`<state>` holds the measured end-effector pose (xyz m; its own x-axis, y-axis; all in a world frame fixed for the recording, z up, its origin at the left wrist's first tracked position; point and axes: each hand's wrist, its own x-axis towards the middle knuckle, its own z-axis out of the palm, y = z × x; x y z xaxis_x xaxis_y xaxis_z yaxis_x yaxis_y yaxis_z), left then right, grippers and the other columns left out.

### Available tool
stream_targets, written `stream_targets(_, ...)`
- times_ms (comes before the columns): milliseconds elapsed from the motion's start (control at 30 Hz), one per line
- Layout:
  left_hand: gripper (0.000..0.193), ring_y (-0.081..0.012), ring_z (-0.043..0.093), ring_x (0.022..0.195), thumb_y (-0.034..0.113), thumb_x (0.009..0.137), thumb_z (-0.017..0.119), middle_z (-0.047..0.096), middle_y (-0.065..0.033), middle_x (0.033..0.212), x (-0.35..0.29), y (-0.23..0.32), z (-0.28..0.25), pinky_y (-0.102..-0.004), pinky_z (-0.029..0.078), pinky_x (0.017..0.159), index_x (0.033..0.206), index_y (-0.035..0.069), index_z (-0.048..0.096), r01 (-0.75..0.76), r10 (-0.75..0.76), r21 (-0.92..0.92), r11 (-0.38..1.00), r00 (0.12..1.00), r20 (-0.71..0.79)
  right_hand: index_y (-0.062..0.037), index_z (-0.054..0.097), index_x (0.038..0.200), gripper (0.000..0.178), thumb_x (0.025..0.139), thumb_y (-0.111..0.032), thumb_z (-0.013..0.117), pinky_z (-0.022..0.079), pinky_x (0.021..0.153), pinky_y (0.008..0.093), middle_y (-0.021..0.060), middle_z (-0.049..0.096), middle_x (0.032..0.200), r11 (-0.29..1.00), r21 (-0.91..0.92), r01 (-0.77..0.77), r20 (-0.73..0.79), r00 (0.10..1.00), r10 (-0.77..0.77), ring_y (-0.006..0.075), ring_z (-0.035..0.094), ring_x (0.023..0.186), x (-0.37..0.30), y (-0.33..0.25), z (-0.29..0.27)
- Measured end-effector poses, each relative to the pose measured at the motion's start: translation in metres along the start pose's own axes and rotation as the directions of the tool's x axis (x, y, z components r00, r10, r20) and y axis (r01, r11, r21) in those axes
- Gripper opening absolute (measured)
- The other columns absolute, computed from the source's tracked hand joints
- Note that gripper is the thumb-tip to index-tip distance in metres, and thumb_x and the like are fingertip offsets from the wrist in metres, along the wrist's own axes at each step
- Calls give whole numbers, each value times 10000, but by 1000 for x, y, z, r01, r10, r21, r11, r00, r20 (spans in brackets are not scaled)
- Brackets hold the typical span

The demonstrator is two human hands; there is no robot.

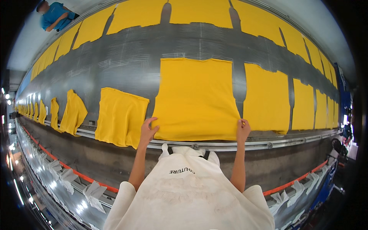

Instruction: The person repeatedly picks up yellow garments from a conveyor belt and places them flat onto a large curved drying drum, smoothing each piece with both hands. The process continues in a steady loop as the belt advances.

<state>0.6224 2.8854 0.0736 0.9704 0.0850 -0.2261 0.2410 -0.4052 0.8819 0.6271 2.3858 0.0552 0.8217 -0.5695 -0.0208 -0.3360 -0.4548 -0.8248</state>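
Observation:
A yellow fabric panel (195, 96) lies on the long grey table right in front of me, its far edge lying flat and its near edge slightly rumpled. My left hand (147, 132) is closed at the panel's near left side, thumb and fingers at its edge. At the near right corner, my right hand (243, 130) pinches the fabric between thumb and fingers. To the left lies a wrinkled yellow panel (120, 117), its near edge hanging over the table rail. A flatter yellow panel (266, 99) is spread to the right.
The grey table (126, 57) carries a far row of yellow panels (199, 13) and several more along my side. A metal rail (264, 145) runs along its near edge. Behind me, white cloths (94, 195) hang along another table with an orange strip (111, 189). A person in blue (57, 17) stands far left.

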Motion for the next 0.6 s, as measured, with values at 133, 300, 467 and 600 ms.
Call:
stream_targets(133,478,-149,566,753,12,786,733,638,-79,1185,-4,11,11,-277,454,638,1261,32,678,119,-124,106,987,991,42,-45,693,1036,180,953,-205,687,465,622,413,136,600,684,974,-220,43,0,999,-44,290,598,626,-6,16,-3)
stream_targets(300,484,-255,560,850,-35,788,686,616,-122,1188,-8,-8,19,-341,474,742,1266,38,657,-58,63,252,966,998,-11,-65,648,1016,122,968,-175,670,454,612,451,131,588,646,964,-264,-15,-6,1000,14,340,608,620,-14,4,9)
stream_targets(467,496,-265,543,865,-61,800,660,592,-117,1209,-10,-1,21,-340,469,772,1285,43,637,-92,104,306,948,994,-25,-72,628,1013,104,967,-156,671,456,611,455,122,601,645,968,-243,-61,-4,998,62,321,623,618,-17,2,11)
stream_targets(600,498,-265,545,886,-59,806,664,584,-120,1221,-12,5,21,-344,472,798,1292,46,632,-6,14,324,946,1000,-22,-76,624,1024,106,961,-142,678,459,612,448,113,607,641,979,-193,-70,-11,998,69,312,627,618,-19,6,10)
